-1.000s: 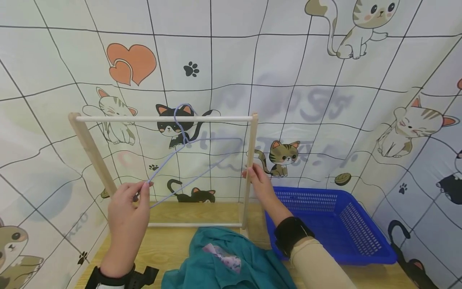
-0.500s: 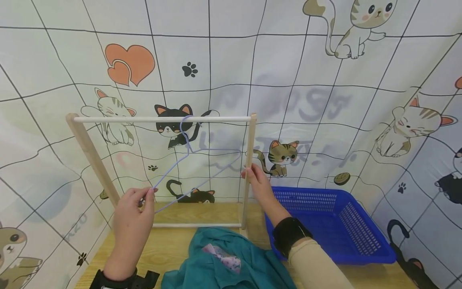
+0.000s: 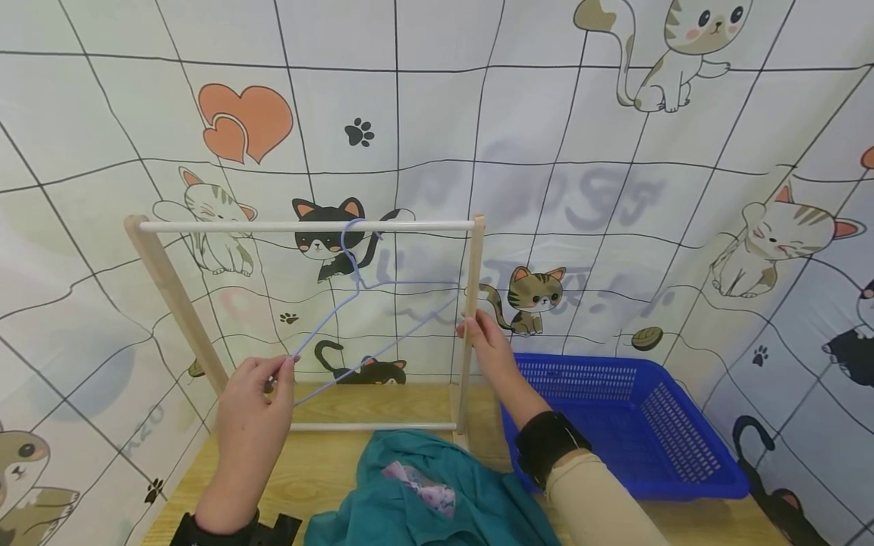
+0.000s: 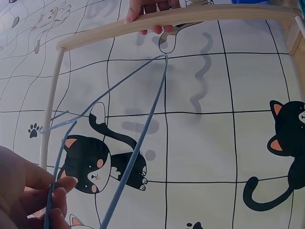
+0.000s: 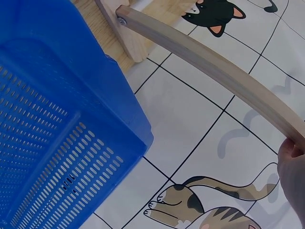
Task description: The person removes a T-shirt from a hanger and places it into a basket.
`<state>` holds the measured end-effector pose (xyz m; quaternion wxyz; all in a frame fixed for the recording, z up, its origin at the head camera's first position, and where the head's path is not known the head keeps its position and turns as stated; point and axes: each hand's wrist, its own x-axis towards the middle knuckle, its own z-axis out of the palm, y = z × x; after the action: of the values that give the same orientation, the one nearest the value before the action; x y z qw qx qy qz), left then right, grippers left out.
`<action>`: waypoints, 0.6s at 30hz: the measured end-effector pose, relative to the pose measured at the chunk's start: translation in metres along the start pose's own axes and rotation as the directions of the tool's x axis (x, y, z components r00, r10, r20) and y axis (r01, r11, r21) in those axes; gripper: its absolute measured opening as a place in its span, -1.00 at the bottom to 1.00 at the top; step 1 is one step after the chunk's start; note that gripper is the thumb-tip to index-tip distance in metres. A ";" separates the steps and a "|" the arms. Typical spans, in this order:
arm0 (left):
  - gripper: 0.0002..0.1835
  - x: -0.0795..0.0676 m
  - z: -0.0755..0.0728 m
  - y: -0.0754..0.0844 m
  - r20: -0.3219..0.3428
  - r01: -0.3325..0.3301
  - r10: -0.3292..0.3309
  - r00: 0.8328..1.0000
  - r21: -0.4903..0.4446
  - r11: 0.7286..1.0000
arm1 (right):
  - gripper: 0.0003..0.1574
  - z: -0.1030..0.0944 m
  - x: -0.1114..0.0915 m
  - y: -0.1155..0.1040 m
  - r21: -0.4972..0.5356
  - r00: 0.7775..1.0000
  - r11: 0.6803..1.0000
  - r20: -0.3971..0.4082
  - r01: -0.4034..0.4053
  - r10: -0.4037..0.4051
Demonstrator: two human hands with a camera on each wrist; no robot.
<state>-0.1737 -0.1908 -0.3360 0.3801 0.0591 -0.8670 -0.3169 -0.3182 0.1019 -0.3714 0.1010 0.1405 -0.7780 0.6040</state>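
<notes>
A thin lavender-blue clothes hanger (image 3: 330,312) has its hook looped over the white top bar (image 3: 273,227) of a small wooden rack. My left hand (image 3: 254,425) pinches the hanger's left arm between thumb and fingers; the left wrist view shows the wire (image 4: 58,160) running through the fingertips. My right hand (image 3: 490,345) grips the rack's right wooden post (image 3: 470,303), its fingers wrapped round the upright. In the right wrist view only part of that right hand (image 5: 291,169) shows, at the edge. A teal garment (image 3: 403,493) with a patterned patch lies bunched on the table in front.
A blue perforated plastic basket (image 3: 614,447) stands on the table right of the rack, beneath the right forearm. The rack's left post (image 3: 179,296) leans up behind the left hand. A cat-print cloth (image 3: 532,136) covers the walls behind the wooden table (image 3: 287,462).
The left hand has moved slightly down and right with the hanger, whose hook has dropped from above the bar to rest over it. The right hand stays on the post.
</notes>
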 end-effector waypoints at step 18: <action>-0.46 -0.014 -0.003 0.000 -0.071 -0.106 0.104 0.992 -0.026 0.994 | -0.39 -0.002 -0.002 0.000 0.028 1.000 1.000 0.017 0.004 -0.004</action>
<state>-0.1617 -0.1876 -0.3426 0.4270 0.0186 -0.8504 -0.3069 -0.3165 0.1037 -0.3714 0.0936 0.1485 -0.7700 0.6134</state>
